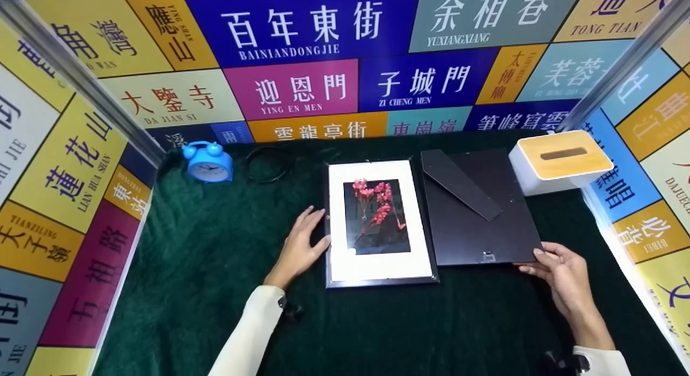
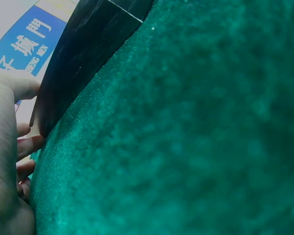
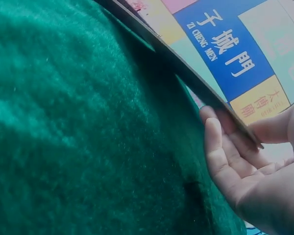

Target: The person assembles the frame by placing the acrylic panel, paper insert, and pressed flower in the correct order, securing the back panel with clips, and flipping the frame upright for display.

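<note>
A picture frame (image 1: 380, 267) lies face up on the green cloth, its white mat around pink flowers on a dark ground. My left hand (image 1: 299, 248) rests along its left edge, thumb and fingertips touching the side. In the left wrist view that hand (image 2: 10, 147) meets the dark edge of the frame (image 2: 78, 58). Right of the frame is a black backing board (image 1: 474, 238) with a slanting easel leg (image 1: 461, 185). My right hand (image 1: 566, 276) pinches its near right corner, thumb above and fingers beneath. The right wrist view shows the board's thin edge (image 3: 201, 88) raised off the cloth, between thumb and fingers.
A blue alarm clock (image 1: 209, 163) stands at the back left, beside a thin black ring-shaped thing (image 1: 269, 179). At the back right, a white tissue box (image 1: 563, 163) with a wooden top stands close to the board. Colourful printed panels (image 1: 291, 90) wall the table.
</note>
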{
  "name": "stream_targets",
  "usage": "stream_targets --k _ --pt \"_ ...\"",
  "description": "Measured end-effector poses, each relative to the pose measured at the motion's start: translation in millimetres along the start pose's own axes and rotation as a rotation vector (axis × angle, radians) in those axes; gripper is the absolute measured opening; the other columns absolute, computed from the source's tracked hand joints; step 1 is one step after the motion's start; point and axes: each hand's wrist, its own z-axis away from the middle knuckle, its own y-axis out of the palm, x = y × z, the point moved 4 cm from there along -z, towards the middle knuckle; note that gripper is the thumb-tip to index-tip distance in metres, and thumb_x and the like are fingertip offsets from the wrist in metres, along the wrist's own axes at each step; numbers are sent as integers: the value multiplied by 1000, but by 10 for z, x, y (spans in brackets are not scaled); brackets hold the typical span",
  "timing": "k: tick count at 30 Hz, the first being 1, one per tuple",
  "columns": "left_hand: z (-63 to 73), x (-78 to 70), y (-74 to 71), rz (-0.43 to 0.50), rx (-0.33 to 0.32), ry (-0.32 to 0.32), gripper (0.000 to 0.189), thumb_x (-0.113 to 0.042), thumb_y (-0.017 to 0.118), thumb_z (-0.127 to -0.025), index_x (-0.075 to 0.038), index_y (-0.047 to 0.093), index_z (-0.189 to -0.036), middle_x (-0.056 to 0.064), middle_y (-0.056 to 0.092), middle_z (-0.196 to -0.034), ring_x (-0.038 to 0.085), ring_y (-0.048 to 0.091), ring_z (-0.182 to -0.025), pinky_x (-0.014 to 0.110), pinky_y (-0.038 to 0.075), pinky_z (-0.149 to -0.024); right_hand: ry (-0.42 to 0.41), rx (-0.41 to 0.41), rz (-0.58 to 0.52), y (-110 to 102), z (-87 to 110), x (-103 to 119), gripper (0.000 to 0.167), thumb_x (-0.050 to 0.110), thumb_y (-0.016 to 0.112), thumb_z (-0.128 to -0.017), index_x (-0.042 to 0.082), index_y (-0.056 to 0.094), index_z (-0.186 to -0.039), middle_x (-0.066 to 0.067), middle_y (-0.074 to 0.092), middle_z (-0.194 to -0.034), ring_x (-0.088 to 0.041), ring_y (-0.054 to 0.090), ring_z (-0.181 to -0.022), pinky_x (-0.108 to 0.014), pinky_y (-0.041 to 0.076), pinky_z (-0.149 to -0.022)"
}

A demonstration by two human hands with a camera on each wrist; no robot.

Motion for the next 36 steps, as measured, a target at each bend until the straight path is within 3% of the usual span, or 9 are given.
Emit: stream_targets --k 10,16,36 --pt "-23 12 -7 19 -16 43 69 -28 73 -101 -9 52 -165 16 47 -171 34 35 -163 63 36 -126 -71 20 -126 49 30 88 14 -5 57 -111 -8 70 -112 -18 81 -95 -27 81 -77 -34 66 -72" --pt "-14 10 -7 18 -12 36 69 -27 73 -102 -10 51 -165 16 45 -171 34 35 -162 63 36 -125 -107 32 -177 77 25 107 14 -6 56 -111 -10 69 -112 -20 81 -95 -29 82 -77 -35 67 -72" --pt "-15 3 -11 18 -19 49 69 -28 73 -101 -9 52 -164 14 49 -169 33 35 -163 63 36 -126 -176 53 -187 191 21 103 16 -13 53 -109 -12 69 -112 -19 80 -96 -27 79 -75 -35 66 -72"
